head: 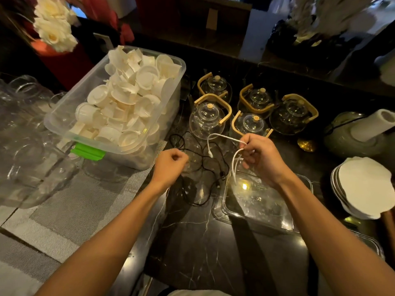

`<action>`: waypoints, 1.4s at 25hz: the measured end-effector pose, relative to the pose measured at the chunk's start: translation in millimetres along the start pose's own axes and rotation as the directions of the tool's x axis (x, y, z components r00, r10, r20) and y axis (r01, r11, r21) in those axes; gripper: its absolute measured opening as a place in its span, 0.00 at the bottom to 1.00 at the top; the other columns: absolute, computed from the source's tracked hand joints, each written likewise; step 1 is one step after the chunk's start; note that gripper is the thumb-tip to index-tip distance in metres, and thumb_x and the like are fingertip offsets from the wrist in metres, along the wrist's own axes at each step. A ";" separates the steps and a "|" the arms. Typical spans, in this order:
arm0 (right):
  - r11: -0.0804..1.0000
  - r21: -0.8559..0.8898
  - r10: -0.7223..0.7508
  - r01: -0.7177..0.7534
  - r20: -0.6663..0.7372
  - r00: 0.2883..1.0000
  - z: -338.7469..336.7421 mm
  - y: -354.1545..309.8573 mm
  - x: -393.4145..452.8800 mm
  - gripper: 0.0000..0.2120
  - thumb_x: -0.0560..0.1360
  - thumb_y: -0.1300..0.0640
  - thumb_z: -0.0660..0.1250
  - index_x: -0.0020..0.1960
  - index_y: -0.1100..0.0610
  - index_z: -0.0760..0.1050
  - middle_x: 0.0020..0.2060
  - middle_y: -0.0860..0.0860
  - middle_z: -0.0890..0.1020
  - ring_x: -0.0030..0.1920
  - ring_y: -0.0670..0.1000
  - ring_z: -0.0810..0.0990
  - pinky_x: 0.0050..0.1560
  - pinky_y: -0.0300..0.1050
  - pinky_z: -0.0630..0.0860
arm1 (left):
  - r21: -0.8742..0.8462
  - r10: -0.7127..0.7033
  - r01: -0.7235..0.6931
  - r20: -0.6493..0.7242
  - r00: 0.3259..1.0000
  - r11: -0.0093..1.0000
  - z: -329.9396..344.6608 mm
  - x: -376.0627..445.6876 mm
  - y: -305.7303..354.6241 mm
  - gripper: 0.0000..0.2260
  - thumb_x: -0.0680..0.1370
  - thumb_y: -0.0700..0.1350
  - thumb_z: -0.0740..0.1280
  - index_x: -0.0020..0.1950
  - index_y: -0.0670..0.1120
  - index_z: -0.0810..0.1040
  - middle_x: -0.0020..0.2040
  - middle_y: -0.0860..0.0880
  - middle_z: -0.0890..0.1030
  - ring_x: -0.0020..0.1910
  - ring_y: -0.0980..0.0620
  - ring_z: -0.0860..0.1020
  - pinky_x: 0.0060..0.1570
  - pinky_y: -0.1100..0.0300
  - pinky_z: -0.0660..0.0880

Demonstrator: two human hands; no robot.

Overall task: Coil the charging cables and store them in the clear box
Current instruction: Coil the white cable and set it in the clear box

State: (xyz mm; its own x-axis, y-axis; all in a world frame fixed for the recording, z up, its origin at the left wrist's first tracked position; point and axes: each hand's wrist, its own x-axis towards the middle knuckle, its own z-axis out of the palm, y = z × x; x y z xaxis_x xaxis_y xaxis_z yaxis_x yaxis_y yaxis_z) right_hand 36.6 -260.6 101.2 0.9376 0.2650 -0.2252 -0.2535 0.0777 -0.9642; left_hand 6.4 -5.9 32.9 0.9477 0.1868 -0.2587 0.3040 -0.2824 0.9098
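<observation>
Because your right hand holds the white cable only in a curled pinch just above the far end of the clear box, the loops you have gathered could spring apart if that pinch loosens. One free end arcs away from the box toward the glass teapots, its plug dangling beyond your fingers; a quick pull might swing it against one of them. Other strands hang from under your hand, down toward the box's far rim.

Your left hand is closed into a fist just left of the box; whether it grips anything I cannot tell, since the black cable passes close by it in the blur. That black cable lies loose and tangled on the dark counter, directly left of the box and touching its near-left rim, so it may snag while you coil.
</observation>
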 end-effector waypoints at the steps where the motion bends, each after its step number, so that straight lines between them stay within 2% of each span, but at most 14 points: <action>1: 1.000 -0.017 -0.004 0.004 0.004 1.000 -0.3 -0.7 -3.2 0.04 0.67 0.64 0.61 0.38 0.59 0.74 0.28 0.50 0.68 0.28 0.48 0.64 0.28 0.42 0.69 | -0.129 -0.071 0.089 0.138 0.988 0.988 6.0 -6.3 11.6 0.09 0.79 0.44 0.68 0.44 0.44 0.86 0.36 0.47 0.83 0.37 0.49 0.81 0.34 0.61 0.77; 4: 0.993 -0.116 -0.022 0.027 0.048 0.999 -3.9 -3.5 -13.9 0.04 0.69 0.64 0.63 0.39 0.59 0.76 0.26 0.47 0.72 0.27 0.46 0.69 0.28 0.42 0.72 | -0.369 -0.152 0.385 0.524 0.838 0.846 30.3 -20.4 48.7 0.27 0.83 0.61 0.59 0.61 0.38 0.81 0.50 0.38 0.86 0.49 0.42 0.86 0.47 0.54 0.83; 7: 0.948 -0.309 -0.031 0.075 0.145 0.989 -15.9 -6.6 -29.9 0.04 0.71 0.63 0.66 0.39 0.58 0.78 0.28 0.47 0.76 0.29 0.46 0.74 0.30 0.44 0.74 | -0.540 -0.099 0.446 0.553 0.827 0.713 53.8 -20.5 79.1 0.28 0.85 0.60 0.54 0.69 0.38 0.73 0.62 0.35 0.82 0.61 0.40 0.82 0.62 0.48 0.79; 9: 0.880 -0.468 0.003 0.078 0.170 0.985 -27.3 -4.8 -43.8 0.04 0.73 0.60 0.68 0.40 0.57 0.80 0.33 0.50 0.78 0.33 0.49 0.76 0.32 0.48 0.76 | -0.645 -0.057 0.421 0.505 0.861 0.638 65.6 -17.6 94.8 0.23 0.86 0.55 0.55 0.68 0.37 0.74 0.59 0.37 0.83 0.58 0.42 0.84 0.59 0.51 0.81; 12: 0.769 -0.639 0.086 0.008 0.116 0.990 -51.1 7.4 -65.9 0.05 0.78 0.61 0.68 0.46 0.54 0.81 0.36 0.47 0.80 0.35 0.49 0.79 0.37 0.54 0.80 | -0.708 -0.013 0.389 0.473 0.881 0.590 87.4 -17.1 113.4 0.17 0.87 0.50 0.55 0.60 0.38 0.77 0.40 0.45 0.84 0.42 0.49 0.86 0.43 0.58 0.83; 15: 0.737 -0.666 0.191 -0.117 0.039 0.981 -72.5 26.0 -84.9 0.11 0.80 0.64 0.67 0.59 0.52 0.79 0.50 0.47 0.82 0.38 0.56 0.85 0.41 0.55 0.85 | -0.699 -0.003 0.375 0.471 0.882 0.609 105.4 -18.5 125.9 0.15 0.87 0.48 0.54 0.60 0.41 0.75 0.32 0.51 0.75 0.26 0.56 0.73 0.28 0.63 0.71; 18: 0.670 -0.705 0.281 -0.230 -0.046 0.959 -93.9 41.5 -100.6 0.29 0.79 0.61 0.70 0.77 0.51 0.66 0.70 0.51 0.74 0.53 0.57 0.85 0.53 0.53 0.83 | -0.657 0.014 0.408 0.538 0.843 0.634 123.1 -22.0 129.3 0.12 0.86 0.44 0.57 0.62 0.40 0.75 0.31 0.51 0.70 0.23 0.57 0.65 0.25 0.63 0.59; 20: 0.490 -0.832 0.220 -0.259 -0.169 0.961 -104.5 46.2 -105.6 0.30 0.78 0.52 0.71 0.78 0.51 0.66 0.72 0.52 0.73 0.64 0.54 0.79 0.63 0.53 0.77 | -0.582 0.022 0.407 0.590 0.807 0.704 136.1 -30.3 125.1 0.12 0.84 0.43 0.59 0.62 0.39 0.77 0.31 0.51 0.72 0.25 0.57 0.67 0.27 0.62 0.60; 22: 0.410 -0.873 0.016 -0.266 -0.284 0.959 -107.7 42.5 -104.2 0.21 0.78 0.51 0.67 0.71 0.51 0.75 0.68 0.50 0.79 0.63 0.52 0.79 0.62 0.52 0.76 | -0.520 0.030 0.390 0.627 0.778 0.760 147.9 -41.1 119.6 0.13 0.84 0.42 0.60 0.63 0.38 0.79 0.34 0.50 0.77 0.31 0.55 0.74 0.32 0.63 0.69; 24: 0.585 -0.793 -0.103 -0.169 -0.279 0.955 -105.0 36.8 -98.9 0.15 0.79 0.58 0.64 0.64 0.50 0.80 0.59 0.46 0.84 0.59 0.47 0.82 0.59 0.47 0.76 | -0.508 0.045 0.390 0.650 0.758 0.768 158.5 -49.5 116.4 0.13 0.85 0.40 0.59 0.63 0.37 0.80 0.41 0.47 0.82 0.39 0.53 0.81 0.42 0.62 0.78; 26: 0.855 -0.505 0.026 -0.115 -0.181 0.983 -92.6 32.5 -94.5 0.15 0.79 0.64 0.64 0.58 0.50 0.82 0.52 0.44 0.87 0.55 0.42 0.83 0.58 0.41 0.75 | -0.519 0.054 0.389 0.648 0.760 0.761 165.3 -53.1 116.3 0.13 0.86 0.39 0.58 0.63 0.37 0.79 0.45 0.45 0.83 0.45 0.51 0.84 0.48 0.61 0.81; 27: 0.921 -0.366 0.097 -0.135 -0.118 0.988 -85.5 33.7 -94.6 0.13 0.80 0.65 0.64 0.57 0.51 0.83 0.50 0.46 0.88 0.54 0.43 0.84 0.58 0.40 0.76 | -0.527 0.056 0.383 0.639 0.767 0.759 166.6 -53.6 117.0 0.13 0.85 0.38 0.58 0.63 0.38 0.79 0.46 0.44 0.83 0.46 0.50 0.84 0.48 0.60 0.81; 30: 0.976 -0.199 0.086 -0.093 -0.046 0.995 -70.4 47.1 -98.1 0.11 0.84 0.60 0.62 0.53 0.63 0.82 0.39 0.54 0.85 0.43 0.50 0.84 0.52 0.41 0.78 | -0.575 0.051 0.393 0.607 0.793 0.717 166.3 -48.0 119.8 0.11 0.84 0.35 0.60 0.63 0.38 0.78 0.48 0.41 0.85 0.48 0.46 0.86 0.49 0.58 0.82; 35: 0.969 0.165 0.188 -0.182 -0.019 0.982 -64.6 61.1 -104.0 0.19 0.85 0.49 0.58 0.43 0.60 0.77 0.30 0.50 0.67 0.31 0.48 0.66 0.36 0.39 0.69 | -0.682 0.076 0.468 0.606 0.792 0.562 165.1 -40.3 119.0 0.16 0.86 0.45 0.58 0.71 0.39 0.72 0.57 0.36 0.84 0.58 0.39 0.84 0.53 0.52 0.82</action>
State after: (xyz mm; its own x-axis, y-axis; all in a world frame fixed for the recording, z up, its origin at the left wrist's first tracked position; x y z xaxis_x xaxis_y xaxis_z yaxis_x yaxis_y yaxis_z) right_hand -61.0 -345.5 56.6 0.8777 0.2565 -0.4047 -0.4557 0.1857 -0.8706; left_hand 20.5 -202.5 98.0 0.8324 -0.4432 -0.3326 0.5482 0.5707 0.6114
